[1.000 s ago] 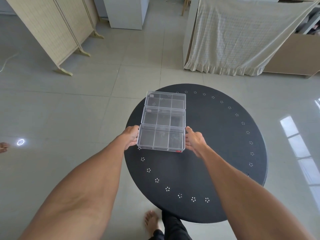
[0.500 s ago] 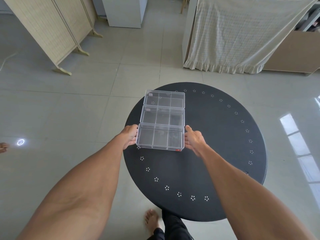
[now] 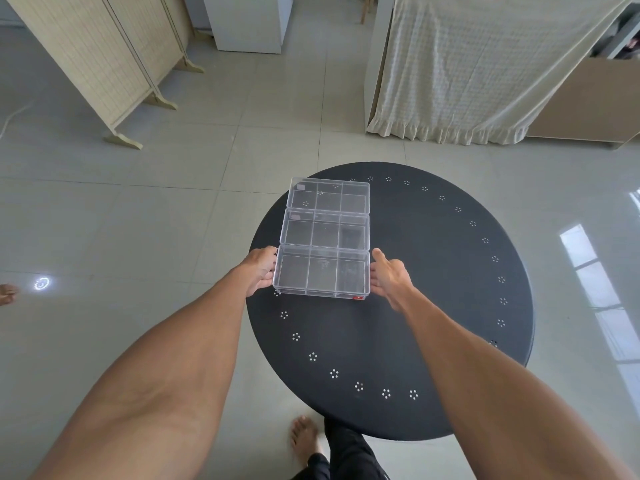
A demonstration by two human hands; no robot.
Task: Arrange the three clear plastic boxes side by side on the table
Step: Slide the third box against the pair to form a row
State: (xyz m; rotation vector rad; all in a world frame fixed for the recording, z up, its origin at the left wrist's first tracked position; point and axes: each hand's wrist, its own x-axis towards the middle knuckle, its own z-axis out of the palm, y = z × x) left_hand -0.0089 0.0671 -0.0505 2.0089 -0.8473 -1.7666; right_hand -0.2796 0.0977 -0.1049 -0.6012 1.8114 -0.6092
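Note:
Three clear plastic boxes with dividers lie in a touching row on the round black table [image 3: 433, 271], running away from me. The far box [image 3: 329, 195] is near the table's back left edge, the middle box [image 3: 325, 230] is behind the near box [image 3: 322, 273]. The near box has a small red label at its front right corner. My left hand [image 3: 259, 271] has its fingers curled on that box's left end. My right hand [image 3: 389, 278] presses its right end, thumb pointing up. The box rests flat on the table.
The boxes sit on the table's left part, close to its left rim. A folding screen [image 3: 104, 57] stands on the tiled floor at the back left, and a cloth-draped shelf [image 3: 485, 64] at the back right. My bare foot [image 3: 303, 438] shows below the table.
Almost nothing has changed. Both hands stay on the ends of the near box, which stays against the middle box. The view has shifted slightly.

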